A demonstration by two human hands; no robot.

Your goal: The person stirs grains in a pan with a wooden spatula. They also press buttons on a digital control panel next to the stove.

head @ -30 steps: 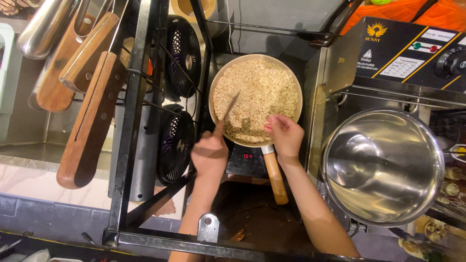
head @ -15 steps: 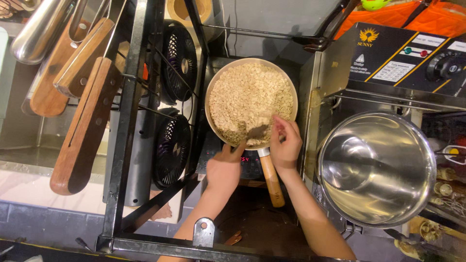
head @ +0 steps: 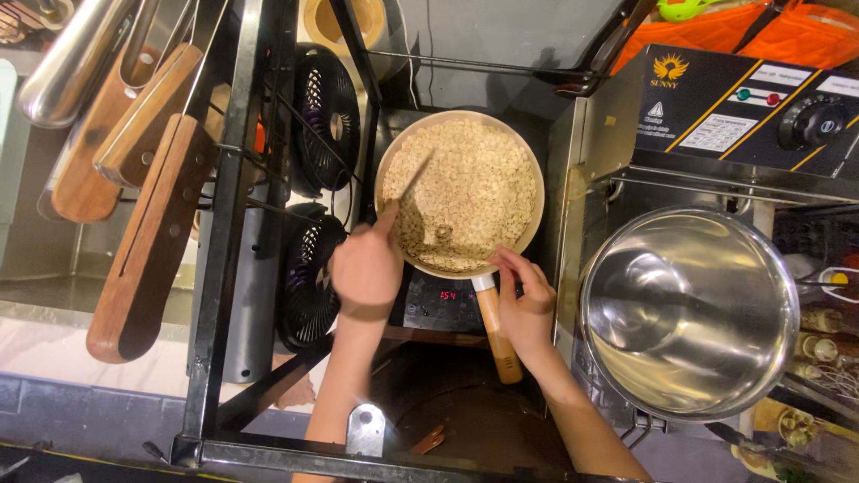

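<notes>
A pale frying pan (head: 533,192) full of tan flakes (head: 474,183) sits on a black induction hob (head: 438,304), its wooden handle (head: 497,331) pointing toward me. My left hand (head: 367,268) grips a thin stirring utensil (head: 410,188) whose blurred tip reaches into the flakes at the pan's left side. My right hand (head: 526,300) rests at the pan's near rim beside the handle, fingers touching the rim and holding nothing I can make out.
A large shiny steel bowl (head: 689,309) stands to the right. A black control box with a dial (head: 761,107) is behind it. Two small black fans (head: 318,116) and a black metal rack (head: 224,224) stand on the left, with wood-handled tools (head: 148,241) hanging there.
My left hand swung the utensil from the pan's near edge to its left side, stirring the flakes. My right hand stayed at the near rim by the handle.
</notes>
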